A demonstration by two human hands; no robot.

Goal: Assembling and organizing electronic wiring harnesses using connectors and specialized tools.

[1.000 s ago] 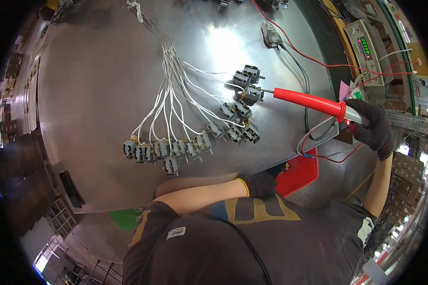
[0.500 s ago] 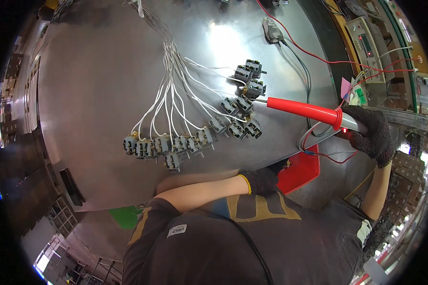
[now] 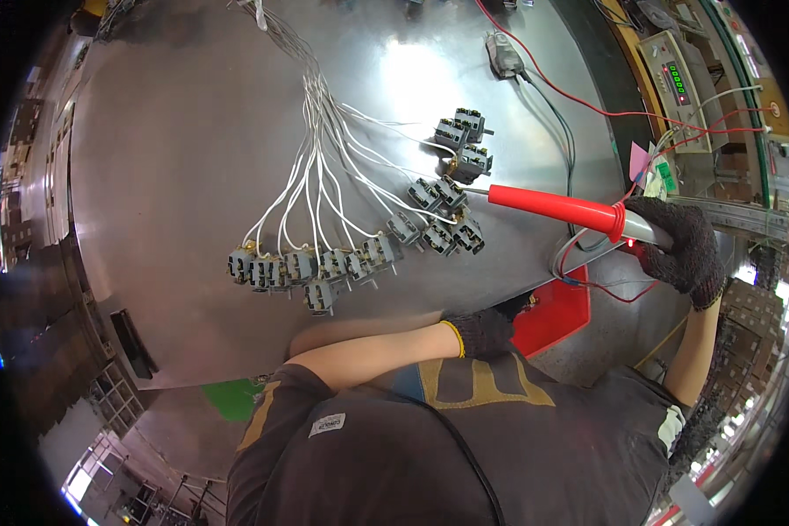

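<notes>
As I look down in the head view, my gloved right hand (image 3: pixel 685 250) is wrapped firmly round the grey handle (image 3: pixel 647 229) of the probe (image 3: pixel 552 205), just off the near right corner of the worktop (image 3: pixel 167 202). The probe slants in over that corner, and its thin tip (image 3: pixel 475 190) ends at a block (image 3: pixel 451 190) in the cluster nearer the right edge; whether it touches, I cannot tell. My left hand (image 3: pixel 485 335) lies just off the near edge, beside the red bin (image 3: pixel 554 316); it is mostly hidden, so I cannot tell how far open it is or whether it has hold of anything. White wires (image 3: pixel 316 105) fan out from toward the far edge to the cluster and to a row of blocks (image 3: pixel 320 266) toward the near edge. A meter (image 3: pixel 675 83) stands beyond the right edge.

I judge the probe stiff and fairly light, best gripped by the handle, behind the red collar (image 3: pixel 619 222). Its cord (image 3: pixel 618 299) may tug. The slim tip could skid if pressed sideways. The blocks look hard, light and apt to slide on smooth metal; I would take them by the body, since the soft wires might pull loose.
</notes>
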